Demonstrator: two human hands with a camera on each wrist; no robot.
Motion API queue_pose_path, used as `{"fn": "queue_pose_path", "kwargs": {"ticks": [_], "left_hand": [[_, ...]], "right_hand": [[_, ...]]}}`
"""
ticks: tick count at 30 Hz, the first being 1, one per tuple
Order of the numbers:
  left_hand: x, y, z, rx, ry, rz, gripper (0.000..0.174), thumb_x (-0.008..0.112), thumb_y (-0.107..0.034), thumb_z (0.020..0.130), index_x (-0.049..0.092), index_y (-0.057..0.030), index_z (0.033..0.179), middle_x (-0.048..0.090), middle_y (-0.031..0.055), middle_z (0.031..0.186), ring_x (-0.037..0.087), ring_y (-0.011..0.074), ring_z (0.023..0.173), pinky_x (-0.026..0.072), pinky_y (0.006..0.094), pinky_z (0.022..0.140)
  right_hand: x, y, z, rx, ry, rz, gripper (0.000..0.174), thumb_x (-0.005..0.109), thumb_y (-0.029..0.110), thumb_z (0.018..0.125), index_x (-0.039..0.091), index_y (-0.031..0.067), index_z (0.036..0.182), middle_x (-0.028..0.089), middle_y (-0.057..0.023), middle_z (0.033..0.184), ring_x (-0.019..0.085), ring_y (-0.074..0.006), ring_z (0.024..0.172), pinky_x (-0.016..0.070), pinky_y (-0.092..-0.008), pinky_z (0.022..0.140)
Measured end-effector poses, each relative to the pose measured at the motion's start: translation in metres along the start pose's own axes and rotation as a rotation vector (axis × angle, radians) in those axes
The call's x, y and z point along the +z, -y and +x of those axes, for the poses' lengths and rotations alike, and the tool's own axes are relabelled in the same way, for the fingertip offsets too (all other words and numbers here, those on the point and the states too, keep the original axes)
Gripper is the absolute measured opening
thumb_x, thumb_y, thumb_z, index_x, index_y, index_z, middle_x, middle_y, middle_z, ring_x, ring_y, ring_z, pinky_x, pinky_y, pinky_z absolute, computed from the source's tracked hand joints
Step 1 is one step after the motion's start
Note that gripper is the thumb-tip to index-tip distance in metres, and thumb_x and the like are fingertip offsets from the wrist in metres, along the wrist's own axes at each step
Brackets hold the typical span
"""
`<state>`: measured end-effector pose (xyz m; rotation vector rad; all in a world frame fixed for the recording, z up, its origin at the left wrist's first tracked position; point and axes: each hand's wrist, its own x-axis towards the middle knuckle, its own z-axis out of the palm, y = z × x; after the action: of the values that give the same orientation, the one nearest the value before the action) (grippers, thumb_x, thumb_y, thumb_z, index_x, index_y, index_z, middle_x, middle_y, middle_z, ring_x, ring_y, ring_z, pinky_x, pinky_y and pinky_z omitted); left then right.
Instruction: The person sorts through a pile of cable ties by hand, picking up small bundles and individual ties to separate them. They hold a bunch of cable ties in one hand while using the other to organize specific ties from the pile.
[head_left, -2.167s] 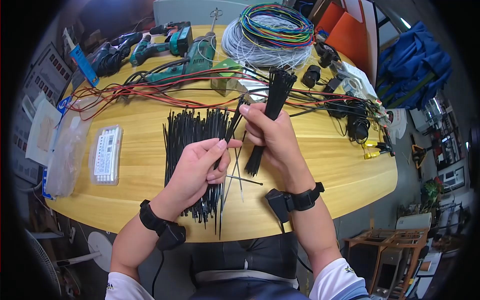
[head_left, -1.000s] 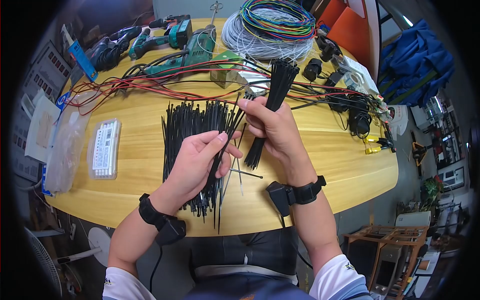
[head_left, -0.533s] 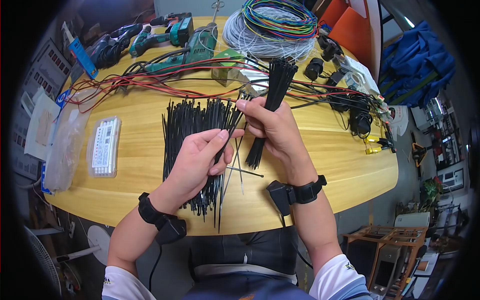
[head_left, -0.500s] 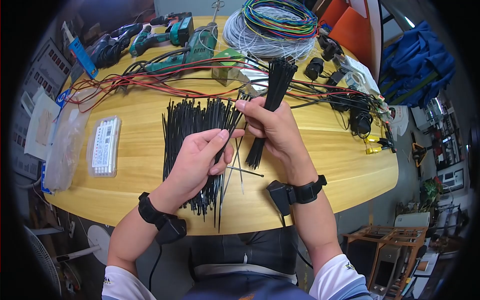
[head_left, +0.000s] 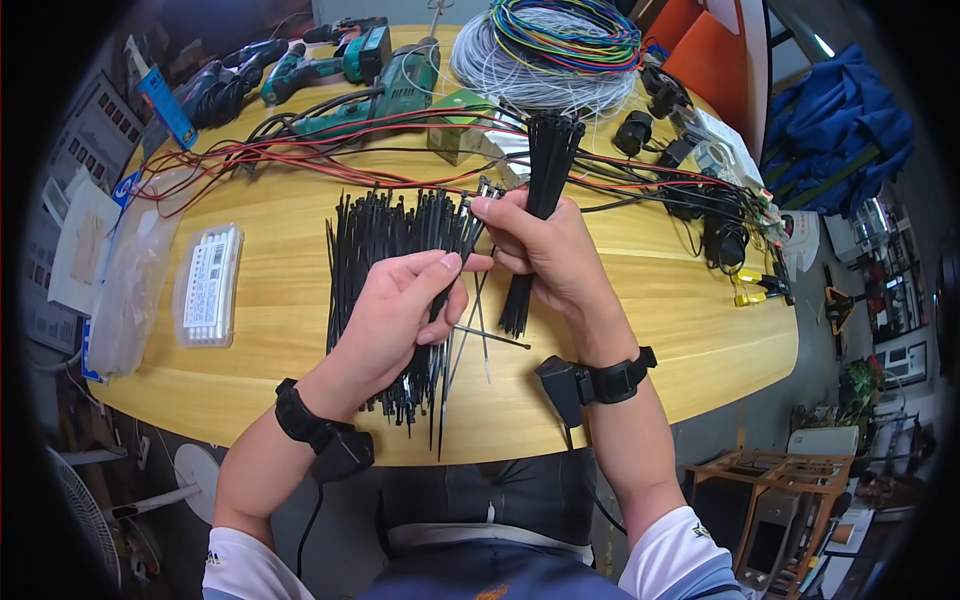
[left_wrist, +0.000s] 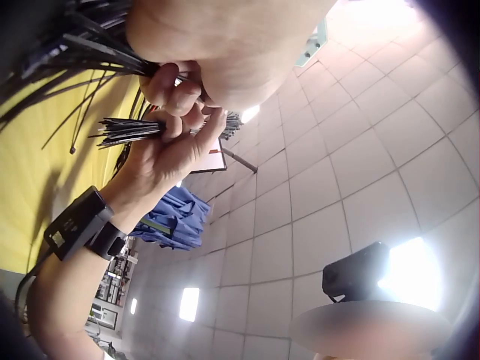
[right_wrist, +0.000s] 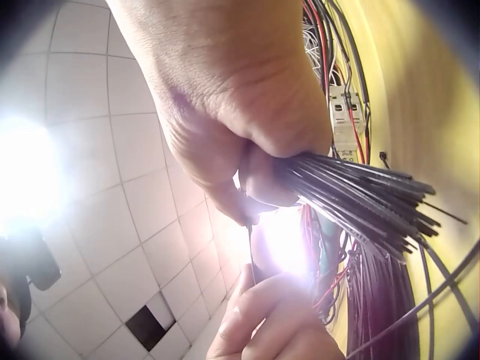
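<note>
My right hand [head_left: 550,255] grips a thick bundle of black cable ties [head_left: 553,160], heads upward, while its thumb and forefinger pinch at the heads of a few more. My left hand [head_left: 405,310] holds the lower part of those few cable ties [head_left: 468,238] between thumb and curled fingers. Under and beyond the left hand lies a wide pile of loose black cable ties [head_left: 370,245]. Some stray cable ties [head_left: 495,337] cross on the table between the hands. In the right wrist view the bundle's tail ends [right_wrist: 375,202] fan out from the palm.
Red and black wires [head_left: 330,160] run across the wooden table [head_left: 680,320]. Behind them are green power drills [head_left: 405,85], a green box [head_left: 455,140] and coiled wire [head_left: 545,70]. A plastic case of white pens [head_left: 210,285] lies left; yellow-handled clamps [head_left: 755,288] sit right.
Both hands keep their hold and stay close together. The bundle in my right hand has shifted slightly left and stands a little more upright. The head view has tilted slightly.
</note>
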<state>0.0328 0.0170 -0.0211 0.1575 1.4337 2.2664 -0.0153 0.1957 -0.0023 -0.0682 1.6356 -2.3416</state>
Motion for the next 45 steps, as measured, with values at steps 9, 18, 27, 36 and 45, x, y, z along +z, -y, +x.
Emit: {"fn": "queue_pose_path", "kwargs": {"ticks": [9,18,27,36,45], "left_hand": [[0.001,0.002,-0.001,0.019,-0.035,-0.056,0.036,0.041,-0.024,0.105,0.060,0.0057,0.112,0.063,0.0096,0.072,0.046,0.0090,0.043,0.0361,0.0210,0.041],[0.001,0.002,-0.001,0.026,-0.026,-0.020,0.032,0.039,-0.025,0.106,0.058,0.0012,0.104,0.061,0.0078,0.070,0.043,0.0077,0.042,0.0336,0.0200,0.041],[-0.004,0.001,-0.002,0.030,0.033,-0.012,0.037,0.042,-0.027,0.106,0.061,0.0030,0.117,0.059,0.0052,0.070,0.048,0.0078,0.047,0.0367,0.0203,0.044],[0.000,0.001,-0.002,-0.001,0.078,0.037,0.040,0.040,-0.026,0.106,0.056,0.0075,0.123,0.069,0.0179,0.089,0.070,0.0223,0.070,0.0539,0.0282,0.057],[-0.003,0.003,-0.001,-0.022,0.122,-0.034,0.042,0.039,-0.027,0.106,0.056,0.0074,0.123,0.068,0.0173,0.088,0.070,0.0242,0.071,0.0550,0.0299,0.060]], "right_hand": [[0.003,0.001,-0.002,0.029,0.018,-0.077,0.020,0.073,0.011,0.085,0.062,0.0019,0.071,0.057,-0.0013,0.061,0.037,-0.0035,0.045,0.0233,-0.0226,0.042],[0.003,0.000,-0.003,0.052,0.043,-0.121,0.019,0.077,0.013,0.082,0.066,0.0012,0.073,0.063,-0.0064,0.065,0.042,-0.0039,0.045,0.0261,-0.0209,0.041],[0.004,-0.003,-0.002,0.061,0.039,-0.184,0.019,0.078,0.017,0.082,0.069,0.0006,0.076,0.062,-0.0026,0.061,0.043,-0.0037,0.045,0.0287,-0.0205,0.042],[0.008,-0.003,-0.004,-0.008,-0.021,-0.238,0.023,0.074,0.012,0.084,0.061,0.0052,0.066,0.050,0.0043,0.060,0.039,-0.0032,0.049,0.0249,-0.0217,0.044],[0.006,-0.004,-0.002,-0.040,-0.021,-0.234,0.024,0.075,0.012,0.084,0.060,0.0055,0.065,0.048,0.0051,0.059,0.038,-0.0032,0.048,0.0247,-0.0219,0.044]]}}
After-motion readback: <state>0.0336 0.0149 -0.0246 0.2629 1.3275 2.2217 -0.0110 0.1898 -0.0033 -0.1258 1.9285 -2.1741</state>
